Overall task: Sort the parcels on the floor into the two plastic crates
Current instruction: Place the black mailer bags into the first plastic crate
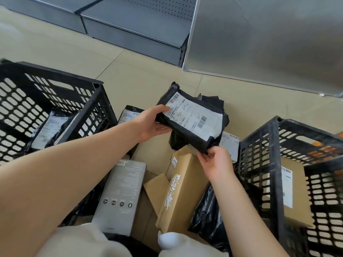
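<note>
I hold a black plastic parcel [193,119] with a white shipping label face up, raised above the pile. My left hand [154,123] grips its left edge, thumb on the label. My right hand [215,162] pinches its lower right corner. The left black crate [89,112] contains a black bagged parcel [50,128]. The right black crate [276,164] holds a brown cardboard box [295,193]. On the floor between them lie a grey box [122,195], a long brown carton [183,190], black bags [206,217] and more labelled parcels [130,114].
Grey metal shelving [133,28] stands at the back, and a large metal-framed panel [269,39] leans at the back right. Beige tiled floor [61,51] lies open behind the crates. My light-coloured knees [83,240] fill the bottom edge.
</note>
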A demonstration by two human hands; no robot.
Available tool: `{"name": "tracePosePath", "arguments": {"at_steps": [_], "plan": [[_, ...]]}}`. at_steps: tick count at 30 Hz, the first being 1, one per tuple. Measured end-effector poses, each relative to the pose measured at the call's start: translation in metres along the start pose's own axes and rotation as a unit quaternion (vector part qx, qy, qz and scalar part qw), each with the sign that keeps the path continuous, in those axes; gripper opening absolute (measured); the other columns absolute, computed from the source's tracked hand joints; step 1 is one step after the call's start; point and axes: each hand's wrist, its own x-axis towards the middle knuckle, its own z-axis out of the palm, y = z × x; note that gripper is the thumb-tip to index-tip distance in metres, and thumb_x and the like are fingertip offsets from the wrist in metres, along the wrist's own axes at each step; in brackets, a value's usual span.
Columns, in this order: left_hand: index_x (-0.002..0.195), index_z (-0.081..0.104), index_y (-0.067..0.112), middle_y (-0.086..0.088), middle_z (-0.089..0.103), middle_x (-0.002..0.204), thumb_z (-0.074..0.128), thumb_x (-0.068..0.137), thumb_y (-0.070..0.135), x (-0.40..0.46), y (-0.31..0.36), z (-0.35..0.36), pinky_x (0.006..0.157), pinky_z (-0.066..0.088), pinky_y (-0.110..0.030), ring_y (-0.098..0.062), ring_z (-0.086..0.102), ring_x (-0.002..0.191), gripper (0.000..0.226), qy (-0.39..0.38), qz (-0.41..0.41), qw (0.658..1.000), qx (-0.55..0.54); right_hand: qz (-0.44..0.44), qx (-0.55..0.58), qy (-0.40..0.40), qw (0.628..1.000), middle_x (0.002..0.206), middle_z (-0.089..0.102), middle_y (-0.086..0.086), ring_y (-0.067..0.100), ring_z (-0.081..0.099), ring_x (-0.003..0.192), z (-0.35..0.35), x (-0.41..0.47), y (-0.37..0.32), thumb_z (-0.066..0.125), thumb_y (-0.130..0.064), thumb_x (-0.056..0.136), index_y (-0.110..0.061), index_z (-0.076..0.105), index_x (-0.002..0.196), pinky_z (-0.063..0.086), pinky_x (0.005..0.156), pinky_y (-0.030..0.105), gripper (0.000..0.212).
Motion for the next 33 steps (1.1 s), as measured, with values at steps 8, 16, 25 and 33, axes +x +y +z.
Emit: {"name": "tracePosePath", "arguments": {"at_steps": [8, 16, 25, 33], "plan": [[0.096, 0.065, 0.016, -0.001, 0.071, 0.084, 0.064, 0.090, 0.030, -0.006, 0.006, -0.007, 0.079, 0.056, -0.035, -0.020, 0.067, 0.082, 0.015, 0.070, 0.041, 0.996, 0.033, -0.126, -0.175, 0.019, 0.976, 0.127, 0.058, 0.002, 0.018, 0.057, 0.112, -0.009, 0.007, -0.005, 0.050, -0.021, 0.097, -0.025, 0.060, 0.119, 0.048, 0.096, 0.035, 0.024], [0.088, 0.070, 0.018, -0.002, 0.076, 0.079, 0.057, 0.090, 0.044, -0.017, 0.010, -0.003, 0.084, 0.055, -0.039, -0.023, 0.072, 0.070, 0.029, 0.054, -0.004, 0.994, 0.094, -0.106, -0.407, -0.142, 0.896, 0.123, 0.065, -0.014, 0.004, 0.063, 0.108, 0.007, -0.015, 0.015, 0.062, -0.053, 0.091, -0.028, 0.056, 0.135, 0.051, 0.087, 0.024, 0.051], [0.110, 0.069, 0.018, -0.005, 0.076, 0.103, 0.056, 0.092, 0.057, -0.020, 0.012, -0.016, 0.097, 0.052, -0.044, -0.026, 0.072, 0.100, 0.045, 0.029, -0.052, 0.991, 0.119, -0.170, -0.434, -0.091, 0.880, 0.104, 0.057, -0.011, 0.003, 0.057, 0.091, 0.020, -0.020, 0.020, 0.060, -0.042, 0.096, -0.026, 0.045, 0.112, 0.051, 0.079, 0.026, 0.027], [0.121, 0.064, 0.016, -0.005, 0.075, 0.112, 0.062, 0.093, 0.040, -0.046, 0.009, -0.045, 0.102, 0.049, -0.046, -0.025, 0.069, 0.107, 0.036, -0.038, -0.131, 0.977, 0.162, -0.161, -0.414, -0.109, 0.889, 0.109, 0.069, -0.005, 0.016, 0.065, 0.102, 0.039, -0.020, 0.029, 0.053, -0.036, 0.100, -0.025, 0.060, 0.106, 0.052, 0.098, 0.047, 0.015]]}}
